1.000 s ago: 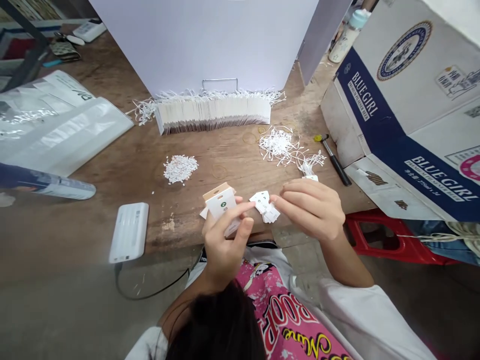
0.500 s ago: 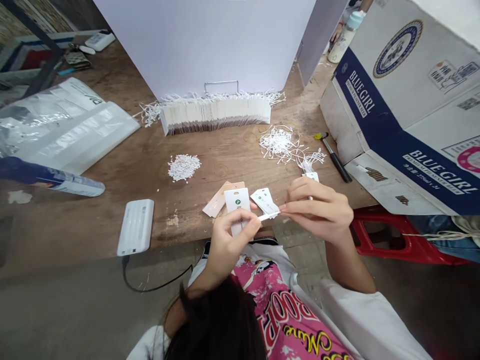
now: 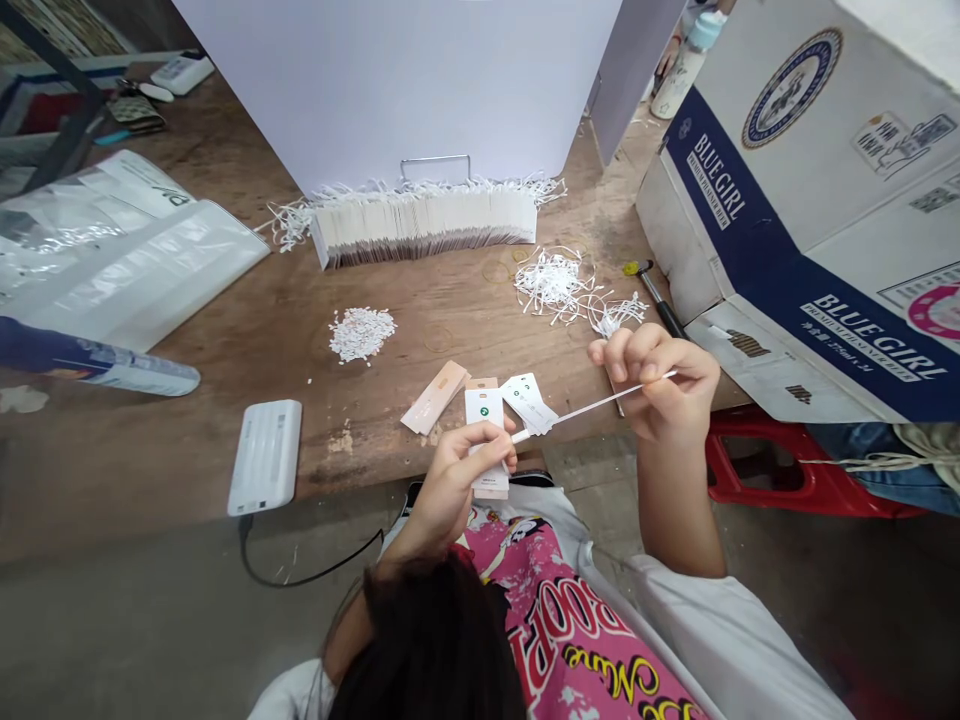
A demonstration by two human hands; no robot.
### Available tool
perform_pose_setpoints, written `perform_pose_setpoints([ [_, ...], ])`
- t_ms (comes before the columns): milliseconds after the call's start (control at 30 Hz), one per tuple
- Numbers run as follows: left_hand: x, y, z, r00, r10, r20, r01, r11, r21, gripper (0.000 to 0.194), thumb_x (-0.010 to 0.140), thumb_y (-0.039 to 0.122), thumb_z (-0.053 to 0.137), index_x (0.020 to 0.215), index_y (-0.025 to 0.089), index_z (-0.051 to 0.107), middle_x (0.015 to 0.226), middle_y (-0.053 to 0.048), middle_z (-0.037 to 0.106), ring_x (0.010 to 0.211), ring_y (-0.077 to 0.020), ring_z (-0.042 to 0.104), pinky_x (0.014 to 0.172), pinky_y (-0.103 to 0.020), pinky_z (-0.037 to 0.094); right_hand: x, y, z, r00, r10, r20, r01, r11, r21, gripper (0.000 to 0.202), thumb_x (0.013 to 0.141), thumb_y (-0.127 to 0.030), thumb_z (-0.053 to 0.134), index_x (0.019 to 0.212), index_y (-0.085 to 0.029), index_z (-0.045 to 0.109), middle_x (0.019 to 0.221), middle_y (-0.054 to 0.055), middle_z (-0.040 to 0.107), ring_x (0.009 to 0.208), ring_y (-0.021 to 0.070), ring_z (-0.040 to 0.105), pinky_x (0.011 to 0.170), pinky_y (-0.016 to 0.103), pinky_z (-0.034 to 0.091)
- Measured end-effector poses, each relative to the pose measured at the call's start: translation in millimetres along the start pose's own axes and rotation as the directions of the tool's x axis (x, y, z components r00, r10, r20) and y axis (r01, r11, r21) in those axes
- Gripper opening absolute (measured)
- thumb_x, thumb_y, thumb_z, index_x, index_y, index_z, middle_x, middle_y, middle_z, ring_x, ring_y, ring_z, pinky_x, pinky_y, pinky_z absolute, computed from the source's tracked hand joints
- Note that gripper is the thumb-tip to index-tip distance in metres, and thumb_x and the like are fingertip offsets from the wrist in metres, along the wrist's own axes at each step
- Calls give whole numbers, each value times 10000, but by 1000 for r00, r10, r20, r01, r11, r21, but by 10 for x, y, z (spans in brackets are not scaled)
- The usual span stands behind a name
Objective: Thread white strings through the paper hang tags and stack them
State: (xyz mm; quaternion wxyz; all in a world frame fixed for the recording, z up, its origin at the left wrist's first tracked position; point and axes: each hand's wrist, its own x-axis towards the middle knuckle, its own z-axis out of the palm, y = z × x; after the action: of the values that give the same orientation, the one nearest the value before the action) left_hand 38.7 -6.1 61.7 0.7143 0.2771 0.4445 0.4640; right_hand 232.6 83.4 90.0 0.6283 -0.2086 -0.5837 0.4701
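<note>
My left hand (image 3: 472, 462) is closed, its thumb and fingers pinching the white plastic end (image 3: 520, 437) of a hang tag string. White hang tags (image 3: 484, 402) with a green mark stand against the same hand, reaching past the table edge. Taut across the gap runs the thin white string (image 3: 592, 407). Its far end is pinched in my right hand (image 3: 664, 385), raised to the right. A thin card edge shows below that hand's fingers, with loose strings (image 3: 616, 314) just beyond; how it is held is hidden. Beside lie peach tags (image 3: 435, 397) and white tags (image 3: 529, 400).
A long row of strung tags (image 3: 427, 228) stands before a pale panel (image 3: 420, 90). Small white pieces (image 3: 361, 334) and a string heap (image 3: 553, 280) lie on the table. A power bank (image 3: 265, 457), spray can (image 3: 97, 360), hammer-like tool (image 3: 660, 300) and beer carton (image 3: 795, 240) surround them.
My right hand has moved right and up from my left hand, drawing the string out taut. The tags at my left hand have tilted more upright and dropped slightly.
</note>
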Motion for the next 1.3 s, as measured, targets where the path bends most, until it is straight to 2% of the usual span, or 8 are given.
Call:
perform_pose_setpoints([
  [133, -3, -63, 19, 983, 184, -5, -173, 934, 314, 230, 816, 313, 634, 650, 157, 603, 750, -31, 608, 900, -169, 583, 808, -243, 434, -55, -98, 174, 979, 196, -49, -180, 958, 225, 260, 741, -380, 763, 619, -229, 589, 641, -50, 496, 565, 94, 515, 570, 271, 468],
  [233, -12, -162, 18, 936, 348, -49, -295, 854, 428, 124, 882, 307, 556, 898, 187, 580, 926, -40, 628, 812, -144, 608, 795, -278, 479, -154, -165, 270, 935, 353, 42, -349, 890, 292, 201, 781, -356, 733, 675, -233, 615, 623, -52, 564, 500, 82, 515, 537, 258, 463],
  [400, -21, -298, -7, 866, 492, -84, -392, 776, 495, 428, 964, 274, 395, 1373, 244, 269, 1090, -86, 648, 838, -150, 655, 736, -290, 544, -409, -34, 419, 729, 678, 94, -682, 708, 182, 138, 724, -242, 776, 680, -180, 660, 518, -27, 609, 428, 82, 518, 441, 208, 410],
  [500, -25, -296, -21, 839, 544, -30, -371, 611, 699, 350, 967, 234, 391, 1315, 223, 429, 1112, -78, 670, 972, -164, 655, 814, -277, 530, -564, 107, 512, 617, 786, 37, -781, 607, 148, 159, 690, -268, 796, 679, -159, 680, 549, -3, 641, 471, 96, 561, 472, 209, 440],
  [800, -19, -339, -43, 709, 679, 191, -493, 284, 822, 208, 928, 129, 459, 1042, 187, 622, 967, -52, 716, 919, -155, 668, 830, -261, 519, -702, 85, 509, 525, 851, -23, -826, 515, 228, 198, 665, -313, 798, 662, -143, 696, 617, 20, 656, 494, 94, 540, 513, 229, 449],
  [933, -19, -378, -60, 665, 695, 274, -554, 212, 805, 240, 914, 89, 464, 1082, 184, 607, 1030, -67, 705, 980, -159, 657, 877, -275, 512, -714, 61, 499, 520, 853, -51, -817, 514, 261, 229, 656, -319, 801, 604, -140, 667, 526, 2, 611, 437, 75, 487, 453, 206, 390],
  [1133, 9, -395, -122, 669, 651, 359, -625, 232, 745, 289, 921, 96, 421, 1129, 192, 597, 1053, -85, 696, 998, -178, 647, 871, -308, 517, -885, 129, 635, 602, 750, -275, -722, 658, 215, 272, 672, -335, 798, 597, -149, 615, 506, -18, 597, 385, 57, 447, 409, 193, 365],
  [1300, 22, -397, -161, 659, 608, 444, -714, 319, 623, 308, 920, 79, 397, 1141, 192, 580, 1028, -88, 692, 965, -164, 640, 836, -309, 519, -1026, 118, 689, 690, 532, -490, -588, 807, 48, 299, 643, -224, 820, 886, -229, 647, 517, -65, 597, 396, 90, 475, 388, 194, 361],
])
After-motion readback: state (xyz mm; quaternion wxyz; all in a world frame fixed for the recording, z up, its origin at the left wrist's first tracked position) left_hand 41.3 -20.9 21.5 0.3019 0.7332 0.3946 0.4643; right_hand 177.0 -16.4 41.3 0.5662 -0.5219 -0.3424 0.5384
